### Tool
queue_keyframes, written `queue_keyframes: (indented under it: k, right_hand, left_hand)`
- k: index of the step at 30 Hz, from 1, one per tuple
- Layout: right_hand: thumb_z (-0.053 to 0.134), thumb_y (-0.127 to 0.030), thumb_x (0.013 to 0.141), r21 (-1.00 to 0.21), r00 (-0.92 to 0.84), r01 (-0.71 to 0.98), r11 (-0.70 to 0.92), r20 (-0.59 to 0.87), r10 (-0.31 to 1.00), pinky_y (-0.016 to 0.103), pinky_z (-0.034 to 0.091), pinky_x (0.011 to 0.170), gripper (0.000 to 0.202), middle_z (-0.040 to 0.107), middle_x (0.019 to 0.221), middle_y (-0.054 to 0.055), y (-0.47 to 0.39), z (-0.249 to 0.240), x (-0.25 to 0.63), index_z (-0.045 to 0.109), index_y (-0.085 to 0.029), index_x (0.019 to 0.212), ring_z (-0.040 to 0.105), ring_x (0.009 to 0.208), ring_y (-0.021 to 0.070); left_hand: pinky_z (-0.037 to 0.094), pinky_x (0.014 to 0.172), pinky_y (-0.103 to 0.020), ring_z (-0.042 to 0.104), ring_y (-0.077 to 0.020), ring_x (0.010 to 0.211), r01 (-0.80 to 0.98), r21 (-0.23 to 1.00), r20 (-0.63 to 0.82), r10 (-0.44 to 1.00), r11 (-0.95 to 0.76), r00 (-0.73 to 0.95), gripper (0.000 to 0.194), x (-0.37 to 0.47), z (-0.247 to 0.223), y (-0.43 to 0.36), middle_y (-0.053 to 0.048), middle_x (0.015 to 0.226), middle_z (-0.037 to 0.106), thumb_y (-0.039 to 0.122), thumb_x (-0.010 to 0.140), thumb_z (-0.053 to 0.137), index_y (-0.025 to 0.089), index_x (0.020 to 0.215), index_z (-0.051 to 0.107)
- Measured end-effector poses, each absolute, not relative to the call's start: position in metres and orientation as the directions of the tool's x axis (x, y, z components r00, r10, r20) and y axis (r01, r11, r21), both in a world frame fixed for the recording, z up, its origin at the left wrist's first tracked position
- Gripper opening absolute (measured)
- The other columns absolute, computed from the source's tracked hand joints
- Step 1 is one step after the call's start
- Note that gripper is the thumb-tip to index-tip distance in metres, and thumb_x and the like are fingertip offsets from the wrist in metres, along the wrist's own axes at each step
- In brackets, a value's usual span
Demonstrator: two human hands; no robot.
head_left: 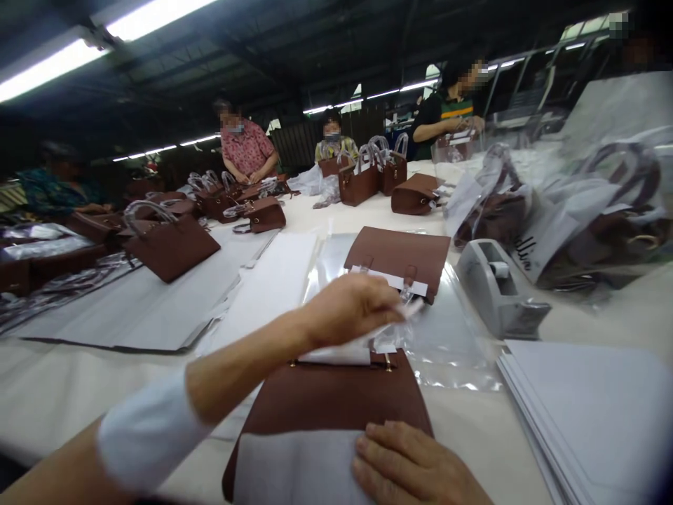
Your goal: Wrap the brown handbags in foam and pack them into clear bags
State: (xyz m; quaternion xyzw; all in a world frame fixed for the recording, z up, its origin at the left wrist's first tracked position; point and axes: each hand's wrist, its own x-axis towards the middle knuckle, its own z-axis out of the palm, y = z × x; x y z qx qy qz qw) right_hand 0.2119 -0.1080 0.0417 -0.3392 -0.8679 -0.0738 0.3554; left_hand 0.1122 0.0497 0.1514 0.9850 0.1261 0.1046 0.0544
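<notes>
My left hand [357, 305] reaches across from the left, a white band around its forearm. Its fingers are pinched on a small whitish piece [413, 308], too blurred to name, next to the plastic-wrapped handles. Beneath it lies a brown handbag [336, 400] with white strips along its top edge. A sheet of white paper [299, 466] covers the bag's near part. Fingers stretched out, my right hand [415, 466] rests flat on this paper and the bag. Just beyond, a second brown handbag [399, 256] lies on a clear plastic bag [446, 344].
A grey tape dispenser [494, 287] stands at right, behind a stack of white sheets [594, 414]. Plastic-bagged handbags [604, 217] fill the far right. To the left, a brown handbag [171, 245] sits on large paper sheets [152, 315]. Several people work around the table among more handbags.
</notes>
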Motion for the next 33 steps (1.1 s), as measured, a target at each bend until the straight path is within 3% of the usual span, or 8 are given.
queue_keyframes:
  k: [4, 8, 11, 14, 18, 21, 27, 33]
  right_hand:
    - [0.043, -0.035, 0.09, -0.313, -0.435, 0.626, 0.715, 0.621, 0.652, 0.028, 0.056, 0.07, 0.029, 0.067, 0.076, 0.002, -0.113, 0.04, 0.208, 0.065, -0.021, 0.079, 0.063, 0.072, 0.017]
    - [0.059, -0.042, 0.079, -0.31, -0.435, 0.666, 0.679, 0.577, 0.691, 0.048, 0.039, 0.097, 0.026, 0.065, 0.094, 0.005, -0.125, 0.032, 0.207, 0.06, -0.021, 0.094, 0.056, 0.099, 0.0254]
    - [0.064, -0.048, 0.072, -0.409, -0.101, 0.794, 0.449, 0.639, 0.762, 0.055, 0.034, 0.097, 0.054, 0.048, 0.125, 0.014, -0.14, 0.018, 0.205, 0.05, -0.018, 0.114, 0.041, 0.117, 0.0331]
    - [0.059, -0.043, 0.075, -0.685, 0.279, 0.71, 0.162, 0.486, 0.828, 0.049, 0.04, 0.094, 0.038, 0.035, 0.136, 0.012, -0.15, 0.009, 0.197, 0.053, -0.02, 0.105, 0.038, 0.121, 0.0308]
    - [0.055, -0.037, 0.076, -0.902, 0.435, 0.431, 0.021, 0.228, 0.871, 0.047, 0.032, 0.101, 0.018, 0.039, 0.133, 0.004, -0.147, 0.012, 0.19, 0.054, -0.024, 0.088, 0.035, 0.123, 0.0256]
    - [0.055, -0.037, 0.075, -0.95, 0.473, 0.311, -0.017, 0.139, 0.87, 0.046, 0.026, 0.104, 0.018, 0.038, 0.134, 0.003, -0.141, 0.015, 0.189, 0.053, -0.024, 0.086, 0.033, 0.124, 0.0245]
    - [0.054, -0.037, 0.074, -0.974, 0.501, 0.222, -0.041, 0.078, 0.862, 0.045, 0.025, 0.105, 0.02, 0.04, 0.132, 0.004, -0.139, 0.007, 0.184, 0.055, -0.024, 0.088, 0.036, 0.122, 0.0259]
    - [0.048, -0.044, 0.081, -0.933, 0.597, 0.358, -0.045, 0.191, 0.78, 0.031, 0.048, 0.082, 0.033, 0.053, 0.119, 0.006, -0.129, 0.029, 0.252, 0.053, -0.024, 0.108, 0.054, 0.101, 0.0216]
  left_hand:
    - [0.027, 0.041, -0.025, 0.039, -0.0107, 0.046, 0.139, -0.02, 0.393, 0.12, -0.99, 0.912, 0.024, 0.06, 0.109, -0.046, 0.001, 0.057, 0.048, 0.013, 0.084, 0.04, 0.016, 0.063, 0.052]
    - [0.034, 0.046, -0.025, 0.045, -0.0125, 0.052, 0.365, 0.076, 0.643, 0.325, -0.928, 0.694, 0.02, 0.039, 0.059, -0.082, -0.002, 0.06, 0.054, 0.013, 0.086, 0.041, 0.009, 0.097, 0.057]
    - [0.037, 0.047, -0.024, 0.047, -0.0122, 0.055, 0.398, 0.075, 0.67, 0.342, -0.914, 0.659, 0.019, 0.038, 0.05, -0.084, -0.002, 0.063, 0.056, 0.013, 0.086, 0.044, 0.011, 0.099, 0.057]
    - [0.037, 0.048, -0.025, 0.046, -0.0125, 0.055, 0.395, 0.02, 0.67, 0.306, -0.918, 0.677, 0.016, 0.039, 0.052, -0.083, -0.002, 0.062, 0.055, 0.014, 0.085, 0.047, 0.013, 0.095, 0.059]
    - [0.046, 0.071, -0.034, 0.046, -0.0112, 0.056, 0.393, -0.048, 0.709, 0.246, -0.918, 0.661, 0.011, 0.041, 0.053, -0.082, 0.001, 0.059, 0.053, 0.013, 0.083, 0.051, 0.013, 0.089, 0.06]
    - [0.044, 0.086, -0.039, 0.046, -0.0101, 0.058, 0.326, -0.096, 0.717, 0.162, -0.94, 0.678, 0.014, 0.045, 0.053, -0.082, 0.001, 0.06, 0.054, 0.008, 0.083, 0.047, 0.01, 0.089, 0.06]
    - [0.047, 0.06, -0.032, 0.051, -0.0175, 0.068, 0.267, -0.149, 0.569, 0.138, -0.952, 0.811, 0.027, 0.042, 0.05, -0.085, -0.008, 0.078, 0.058, 0.015, 0.086, 0.038, 0.008, 0.102, 0.059]
    - [0.045, 0.062, -0.025, 0.054, -0.0153, 0.076, 0.36, -0.248, 0.575, 0.162, -0.9, 0.802, 0.029, 0.023, 0.037, -0.083, -0.003, 0.092, 0.062, 0.024, 0.089, 0.039, 0.028, 0.109, 0.059]
